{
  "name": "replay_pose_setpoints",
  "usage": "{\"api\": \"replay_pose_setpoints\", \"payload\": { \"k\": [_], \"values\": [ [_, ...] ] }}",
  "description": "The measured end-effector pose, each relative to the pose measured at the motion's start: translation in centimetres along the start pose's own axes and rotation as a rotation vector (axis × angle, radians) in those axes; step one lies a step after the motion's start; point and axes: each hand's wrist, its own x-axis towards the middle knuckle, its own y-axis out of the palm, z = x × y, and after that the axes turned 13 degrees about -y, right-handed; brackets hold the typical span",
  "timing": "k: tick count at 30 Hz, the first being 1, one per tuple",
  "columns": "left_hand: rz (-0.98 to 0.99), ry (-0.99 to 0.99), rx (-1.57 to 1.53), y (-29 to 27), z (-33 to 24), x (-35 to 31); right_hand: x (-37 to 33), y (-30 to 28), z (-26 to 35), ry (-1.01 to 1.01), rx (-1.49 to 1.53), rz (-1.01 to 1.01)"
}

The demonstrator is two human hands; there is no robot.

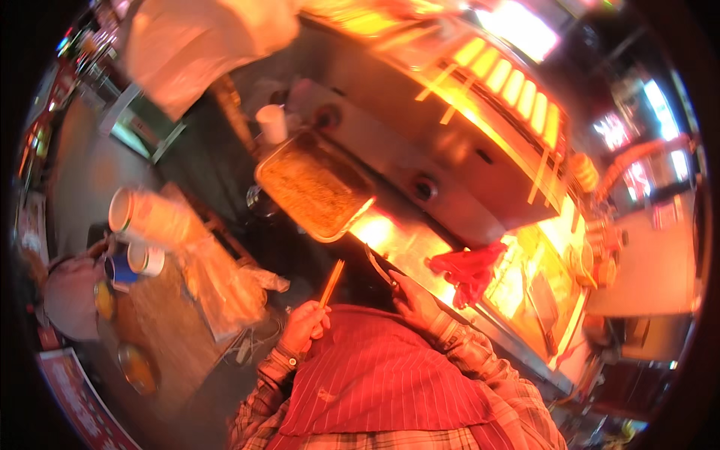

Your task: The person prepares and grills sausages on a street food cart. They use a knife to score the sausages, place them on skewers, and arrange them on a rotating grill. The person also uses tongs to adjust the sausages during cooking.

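In front of my apron, my left hand [304, 326] is closed around a small bunch of thin wooden sticks [333, 282] that point up and away. To its right, my right hand [417, 301] grips a slim curved metal tool [377, 263]; blur hides its exact kind. Both hands are held apart from each other. Beyond them a rectangular metal tray [268, 185] holds a brownish, grainy layer. A crumpled red cloth [471, 271] lies on the brightly lit metal counter, to the right of my right hand.
A steel cooking stand [420, 112] with glowing bars slants across the far right. One white cup [271, 124] stands behind the tray. At left, a table [169, 322] carries a large tub [150, 216], smaller containers and plastic wrapping. A flat-bladed tool [544, 307] lies at right.
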Motion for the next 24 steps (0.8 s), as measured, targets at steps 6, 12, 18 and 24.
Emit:
{"api": "replay_pose_setpoints", "payload": {
  "k": [6, 12, 18, 24],
  "values": [
    [0.061, -0.075, 0.203, 3.8, -2.1, 2.0, -4.9, -2.4, 0.1, 0.071, -0.052, -0.388],
    [0.122, -0.105, 0.384, 8.4, -3.3, 3.6, -10.3, -6.5, 1.1, 0.373, 0.133, -0.837],
    [0.107, -0.007, 0.381, 12.7, -1.9, 4.8, -14.9, -11.8, -9.9, 0.417, -0.345, -1.037],
    [0.145, 0.104, 0.238, 18.5, 0.5, 5.9, -14.7, -16.5, -17.9, 0.404, -0.302, -1.076]
  ]
}}
